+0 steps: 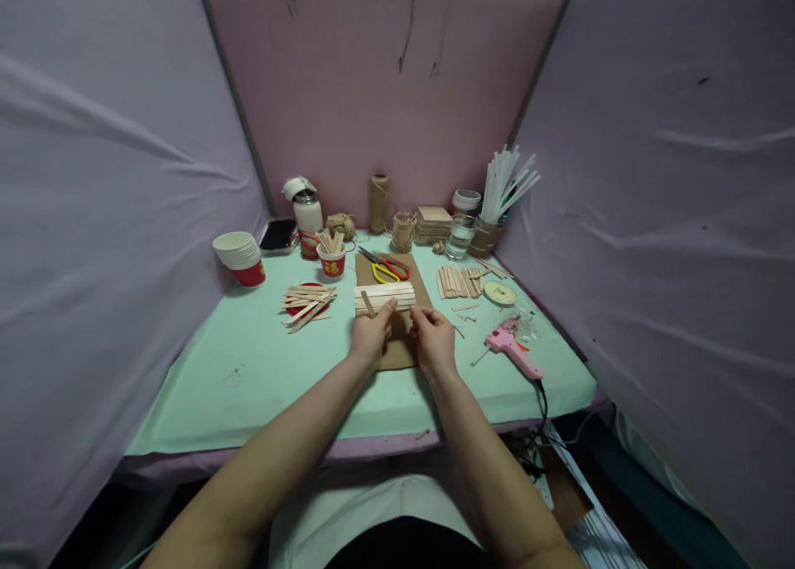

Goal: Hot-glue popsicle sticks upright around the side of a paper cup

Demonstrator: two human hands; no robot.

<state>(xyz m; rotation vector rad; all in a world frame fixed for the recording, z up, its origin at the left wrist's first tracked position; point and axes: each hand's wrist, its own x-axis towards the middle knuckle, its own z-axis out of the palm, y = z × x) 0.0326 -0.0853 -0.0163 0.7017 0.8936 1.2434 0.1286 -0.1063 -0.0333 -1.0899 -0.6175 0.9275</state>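
A flat panel of pale wooden craft sticks [385,294], laid side by side, is held up over a brown cardboard sheet [401,355]. My left hand [371,335] grips the panel's lower left part, its thumb on the front. One darker craft stick [368,304] slants across the panel's left end, just above that hand. At the lower right corner, my right hand [433,337] pinches the panel's edge between thumb and fingers. Behind the panel, scissors [386,264] with red and yellow handles lie on the cardboard.
Loose craft sticks cover a red plate [309,302] at left, near stacked paper cups [239,260]. On the right lie more craft sticks [458,282], a pale green roll [499,293] and a corded pink glue gun [514,351]. A water glass [460,238] and white glue sticks [502,186] stand behind.
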